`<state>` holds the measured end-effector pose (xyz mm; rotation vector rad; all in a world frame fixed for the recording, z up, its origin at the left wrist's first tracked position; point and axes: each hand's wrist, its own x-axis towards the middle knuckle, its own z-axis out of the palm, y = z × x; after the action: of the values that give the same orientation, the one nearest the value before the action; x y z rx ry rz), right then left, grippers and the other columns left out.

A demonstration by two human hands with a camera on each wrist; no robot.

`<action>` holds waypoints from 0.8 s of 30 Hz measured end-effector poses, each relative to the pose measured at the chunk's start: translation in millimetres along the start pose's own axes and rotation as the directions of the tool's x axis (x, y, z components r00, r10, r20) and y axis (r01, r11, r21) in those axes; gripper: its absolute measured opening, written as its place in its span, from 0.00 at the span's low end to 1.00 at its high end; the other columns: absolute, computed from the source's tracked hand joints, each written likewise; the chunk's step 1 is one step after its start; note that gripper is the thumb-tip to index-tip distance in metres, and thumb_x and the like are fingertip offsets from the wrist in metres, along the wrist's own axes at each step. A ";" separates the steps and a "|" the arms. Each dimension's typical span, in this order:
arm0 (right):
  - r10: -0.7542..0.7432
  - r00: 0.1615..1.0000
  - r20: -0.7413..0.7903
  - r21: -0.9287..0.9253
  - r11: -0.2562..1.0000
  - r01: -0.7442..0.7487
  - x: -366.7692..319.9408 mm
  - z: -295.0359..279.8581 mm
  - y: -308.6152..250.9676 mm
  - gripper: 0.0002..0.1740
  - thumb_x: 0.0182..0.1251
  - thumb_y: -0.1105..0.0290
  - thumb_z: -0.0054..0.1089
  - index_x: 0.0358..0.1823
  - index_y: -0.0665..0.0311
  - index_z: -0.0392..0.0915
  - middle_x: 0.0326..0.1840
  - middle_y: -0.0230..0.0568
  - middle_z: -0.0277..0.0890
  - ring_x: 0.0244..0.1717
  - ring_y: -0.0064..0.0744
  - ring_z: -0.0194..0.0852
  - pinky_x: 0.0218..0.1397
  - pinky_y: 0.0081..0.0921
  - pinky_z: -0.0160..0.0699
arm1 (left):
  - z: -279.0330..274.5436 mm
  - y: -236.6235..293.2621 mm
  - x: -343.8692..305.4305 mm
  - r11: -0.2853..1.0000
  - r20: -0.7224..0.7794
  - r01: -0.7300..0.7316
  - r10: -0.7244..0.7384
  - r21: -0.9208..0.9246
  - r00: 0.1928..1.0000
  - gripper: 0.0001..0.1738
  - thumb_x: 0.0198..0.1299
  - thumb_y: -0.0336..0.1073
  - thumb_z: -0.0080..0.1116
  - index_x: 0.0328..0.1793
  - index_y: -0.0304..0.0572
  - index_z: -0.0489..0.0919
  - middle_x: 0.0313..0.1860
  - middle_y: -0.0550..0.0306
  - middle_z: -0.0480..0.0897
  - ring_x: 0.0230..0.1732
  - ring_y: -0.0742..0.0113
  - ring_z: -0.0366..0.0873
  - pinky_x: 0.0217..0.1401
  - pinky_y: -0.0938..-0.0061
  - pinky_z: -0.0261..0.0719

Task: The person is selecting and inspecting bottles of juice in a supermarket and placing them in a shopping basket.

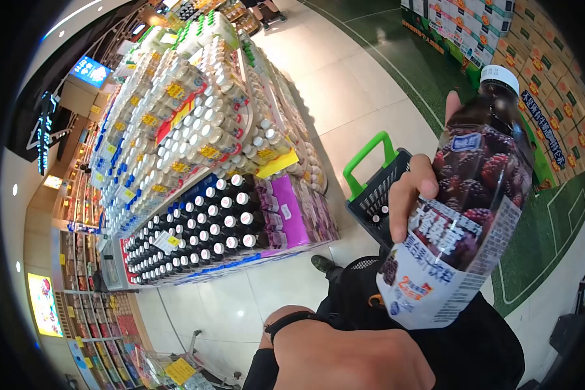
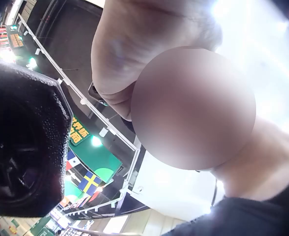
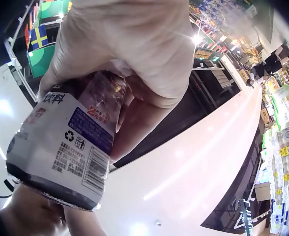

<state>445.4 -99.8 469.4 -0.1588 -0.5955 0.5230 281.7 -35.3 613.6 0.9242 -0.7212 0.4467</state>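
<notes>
In the head view my right hand (image 1: 409, 195) grips a large berry juice bottle (image 1: 481, 169) with a white cap and a label of dark berries. Fingers curl round its left side, and most of the palm is hidden behind it. The right wrist view shows the right hand (image 3: 129, 39) wrapped about the bottle, with the label's barcode (image 3: 94, 167) facing the camera. A bare bent arm (image 1: 351, 357) crosses the bottom of the head view. My left hand (image 2: 154, 44) fills the top of the left wrist view, its fingers hidden. Left of it looms a dark bottle base (image 2: 29, 137) speckled with droplets.
A dark shopping basket (image 1: 370, 201) with a green handle (image 1: 364, 156) stands behind the bottle, white-capped items inside. Stacked drinks (image 1: 175, 136) and dark bottles with pale caps (image 1: 201, 227) form a display at left. Cartons (image 1: 546, 78) rise at right.
</notes>
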 end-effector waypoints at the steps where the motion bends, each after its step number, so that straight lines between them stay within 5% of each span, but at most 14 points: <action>1: 0.002 1.000 0.023 0.005 1.000 -0.002 1.4 1.7 -1.3 0.56 0.56 0.41 0.61 0.77 0.43 0.33 0.58 0.62 0.64 0.48 0.68 0.70 0.47 0.52 0.78 | -1.3 -1.0 0.1 0.999 0.022 0.038 -0.038 -0.015 0.999 0.35 0.72 0.62 0.28 0.45 0.44 0.82 0.14 0.64 0.65 0.07 0.77 0.55 0.10 0.81 0.49; 11: 0.017 0.939 0.344 0.204 0.975 -0.092 16.0 11.8 8.8 0.47 0.67 0.41 0.49 0.78 0.31 0.28 0.50 0.58 0.70 0.34 0.70 0.76 0.33 0.51 0.83 | -12.0 -25.7 19.1 0.980 0.089 -0.166 0.176 -0.114 0.980 0.30 0.73 0.60 0.28 0.44 0.53 0.81 0.12 0.60 0.64 0.07 0.76 0.57 0.09 0.82 0.51; 14: -0.021 0.891 0.453 0.299 0.945 -0.130 19.1 5.9 13.7 0.44 0.70 0.47 0.49 0.77 0.25 0.28 0.50 0.54 0.74 0.32 0.67 0.79 0.30 0.49 0.84 | -13.3 -18.2 12.3 0.996 -0.072 -0.051 0.046 -0.071 0.996 0.32 0.73 0.61 0.30 0.42 0.49 0.82 0.12 0.61 0.64 0.07 0.76 0.57 0.09 0.81 0.51; 20: -0.181 0.688 0.703 0.488 0.827 -0.280 28.3 -12.1 20.3 0.43 0.75 0.59 0.48 0.75 0.17 0.27 0.56 0.47 0.77 0.39 0.61 0.83 0.39 0.49 0.84 | -46.8 -15.2 12.0 0.953 0.231 0.211 -0.159 -0.219 0.960 0.24 0.72 0.56 0.37 0.27 0.49 0.65 0.17 0.62 0.66 0.11 0.68 0.55 0.13 0.71 0.54; 24: -0.203 0.697 0.687 0.518 0.810 -0.275 29.6 -14.3 16.9 0.43 0.74 0.60 0.49 0.75 0.18 0.29 0.56 0.43 0.77 0.37 0.57 0.84 0.40 0.50 0.84 | -18.8 -15.4 8.2 0.967 0.048 0.122 -0.114 -0.224 0.992 0.32 0.71 0.62 0.33 0.34 0.45 0.79 0.14 0.62 0.65 0.08 0.74 0.57 0.09 0.79 0.52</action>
<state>467.3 -70.1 467.4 0.6867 -1.1761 0.7989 303.9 -27.5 603.5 0.7563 -0.7282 0.2377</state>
